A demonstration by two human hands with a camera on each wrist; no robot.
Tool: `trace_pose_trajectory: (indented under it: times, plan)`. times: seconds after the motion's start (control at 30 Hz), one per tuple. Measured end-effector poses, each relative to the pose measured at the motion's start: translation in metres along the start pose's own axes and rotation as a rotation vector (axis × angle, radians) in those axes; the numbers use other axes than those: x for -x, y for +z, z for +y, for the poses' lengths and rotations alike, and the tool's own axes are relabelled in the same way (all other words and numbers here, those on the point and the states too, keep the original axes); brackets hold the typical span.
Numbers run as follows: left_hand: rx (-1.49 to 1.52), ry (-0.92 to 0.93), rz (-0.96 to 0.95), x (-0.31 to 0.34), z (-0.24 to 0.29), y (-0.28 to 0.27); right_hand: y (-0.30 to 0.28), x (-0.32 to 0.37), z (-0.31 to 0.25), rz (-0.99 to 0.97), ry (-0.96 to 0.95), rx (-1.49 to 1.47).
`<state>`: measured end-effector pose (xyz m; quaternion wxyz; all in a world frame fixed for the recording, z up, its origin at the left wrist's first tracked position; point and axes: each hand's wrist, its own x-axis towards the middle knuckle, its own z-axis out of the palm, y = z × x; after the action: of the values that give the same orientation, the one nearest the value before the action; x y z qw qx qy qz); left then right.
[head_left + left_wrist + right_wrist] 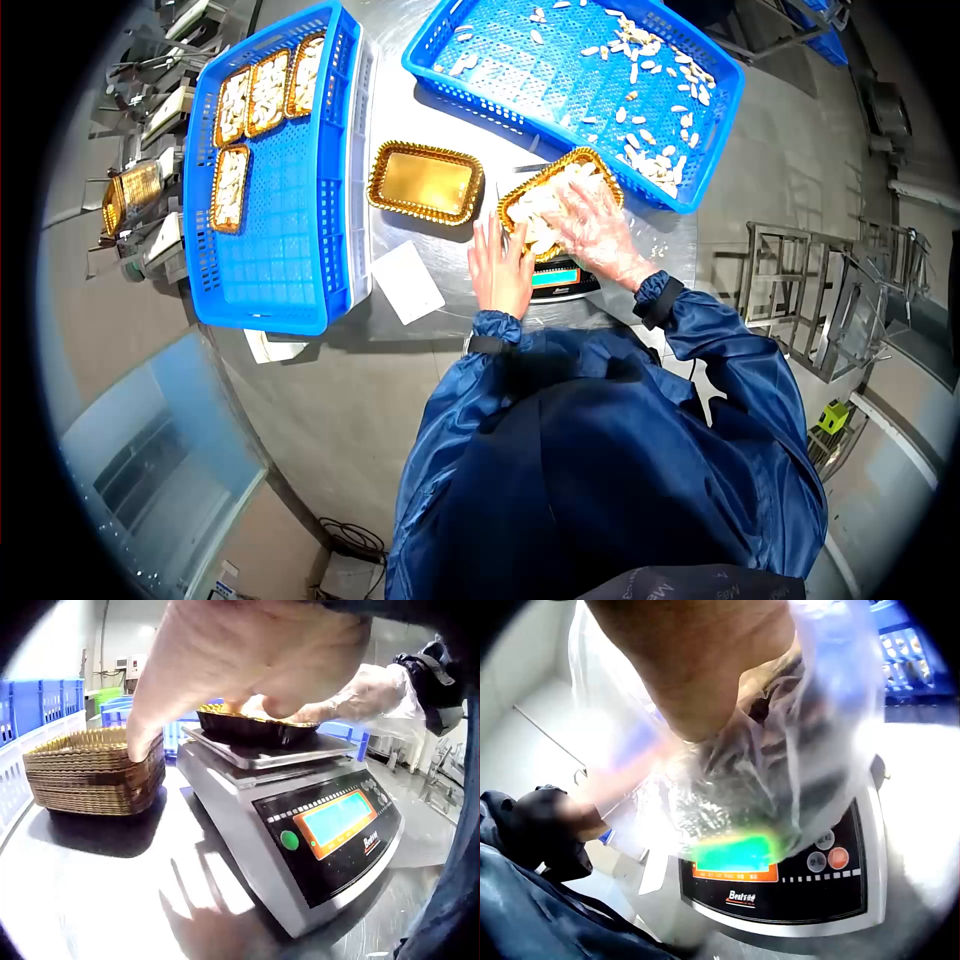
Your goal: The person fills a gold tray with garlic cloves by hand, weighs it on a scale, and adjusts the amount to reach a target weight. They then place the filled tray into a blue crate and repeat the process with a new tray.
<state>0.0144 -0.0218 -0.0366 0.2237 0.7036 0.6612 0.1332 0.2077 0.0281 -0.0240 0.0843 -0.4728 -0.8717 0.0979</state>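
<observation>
Fingers [574, 208] at gold tray [582, 155]; scale [802, 898] marked "Best", rest blurred.

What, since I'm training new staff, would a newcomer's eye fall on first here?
Probably the large blue crate at the head view's upper right, scattered with pale pieces. Next, just below it, a plastic-gloved right hand lies over a filled gold-rimmed tray on a scale with a lit display.

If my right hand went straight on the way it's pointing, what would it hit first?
Most likely the white pieces in the gold tray on the scale, just ahead of your right hand. Its height over them is hard to judge.
</observation>
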Motion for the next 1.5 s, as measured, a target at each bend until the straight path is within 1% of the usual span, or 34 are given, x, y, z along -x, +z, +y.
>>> trace_pose_trajectory:
  times: [0.1,0.17,0.2,0.23,0.3,0.33,0.37,0.43,0.47,0.5,0.57,0.6,0.63,0.7,0.77,0.83,0.87,0.9,0.93,0.97,1.0,1.03,1.07,1.1,1.13,1.17,1.2,1.23,1.3,1.33,1.37,1.4,1.47,1.5]
  plan:
    - [-0.020,-0.016,-0.020,0.000,0.000,-0.001,0.003,0.003,-0.002,-0.004,0.007,0.034]
    - [-0.057,-0.020,-0.020,-0.002,0.001,0.002,0.004,0.003,-0.003,-0.050,0.013,0.035]
    - [-0.059,-0.008,0.000,-0.001,0.000,0.004,0.005,0.006,-0.002,-0.020,0.045,-0.030]
    - [-0.058,-0.007,0.001,-0.002,0.001,0.003,0.003,0.005,0.001,-0.019,0.044,-0.027]
    - [-0.040,0.004,-0.004,0.000,0.002,0.003,0.000,0.001,0.012,0.061,0.151,-0.019]
    - [-0.062,0.002,-0.029,0.002,0.002,0.004,0.000,0.001,0.014,0.004,0.134,0.040]
    - [-0.062,0.009,-0.031,0.002,0.002,0.004,0.000,0.003,0.014,0.007,0.140,0.042]
    - [-0.004,-0.016,-0.036,0.001,0.003,0.002,-0.006,0.001,0.012,-0.019,0.204,0.024]
    - [0.019,-0.007,-0.027,0.002,0.002,-0.001,-0.014,-0.001,0.013,0.103,0.167,0.049]
    - [0.018,-0.008,-0.025,0.001,0.002,-0.003,-0.018,-0.004,0.015,0.103,0.165,0.048]
    - [0.075,-0.024,0.044,0.001,0.002,-0.006,-0.024,-0.005,0.023,0.273,0.274,-0.081]
    - [0.133,-0.041,0.106,0.002,0.003,-0.007,-0.026,-0.002,0.028,0.304,0.361,-0.101]
    - [0.188,-0.056,0.145,0.001,0.004,-0.009,-0.025,0.001,0.037,0.336,0.447,-0.231]
    - [0.310,-0.059,0.203,0.000,0.001,-0.009,-0.023,0.010,0.049,0.363,0.497,-0.254]
    - [0.339,-0.091,0.233,-0.001,-0.002,-0.003,-0.024,0.014,0.051,0.392,0.466,-0.202]
    - [0.366,-0.123,0.269,-0.003,-0.003,0.000,-0.016,0.017,0.053,0.186,0.636,-0.356]
    - [0.541,-0.269,0.212,-0.004,-0.002,-0.001,-0.018,0.017,0.050,0.293,0.558,-0.420]
    - [0.715,-0.417,0.154,-0.005,-0.003,-0.001,-0.013,0.021,0.052,0.292,0.553,-0.424]
    - [0.651,-0.378,0.232,-0.006,-0.007,0.005,-0.011,0.023,0.054,0.176,0.605,-0.467]
    - [0.645,-0.385,0.244,-0.006,-0.012,0.010,-0.010,0.023,0.056,0.058,0.650,-0.509]
    - [0.763,-0.461,0.172,-0.006,-0.016,0.014,-0.011,0.026,0.057,-0.049,0.739,-0.639]
    - [0.879,-0.535,0.108,-0.009,-0.021,0.015,-0.001,0.029,0.063,0.040,0.583,-0.565]
    - [0.962,-0.572,0.104,-0.010,-0.024,0.018,-0.004,0.029,0.063,-0.045,0.750,-0.828]
    - [1.043,-0.607,0.111,-0.009,-0.027,0.023,-0.004,0.027,0.063,-0.083,0.775,-0.849]
    - [1.065,-0.589,0.109,-0.008,-0.034,0.033,0.002,0.025,0.059,0.001,0.776,-0.891]
    - [1.088,-0.570,0.105,-0.008,-0.038,0.038,-0.012,0.020,0.053,-0.010,0.705,-0.900]
    - [1.126,-0.591,0.113,-0.007,-0.036,0.032,-0.002,0.021,0.059,0.013,0.660,-0.855]
    - [1.169,-0.606,0.113,-0.006,-0.034,0.028,-0.018,0.013,0.041,0.101,0.684,-1.060]
    - [1.248,-0.602,0.169,-0.004,-0.035,0.015,-0.013,0.011,0.051,0.035,0.642,-1.196]
    - [1.291,-0.588,0.191,-0.002,-0.036,0.004,-0.021,0.000,0.045,0.037,0.623,-1.215]
    - [1.333,-0.579,0.206,-0.001,-0.037,-0.011,-0.035,-0.012,0.036,0.036,0.613,-1.235]
    - [1.324,-0.581,0.253,0.001,-0.040,-0.026,-0.047,-0.027,0.027,0.029,0.540,-1.252]
    - [1.368,-0.561,0.355,0.007,-0.049,-0.062,-0.071,-0.057,0.001,-0.024,0.480,-1.275]
    - [1.406,-0.570,0.347,0.009,-0.061,-0.081,-0.080,-0.073,-0.014,-0.041,0.459,-1.293]
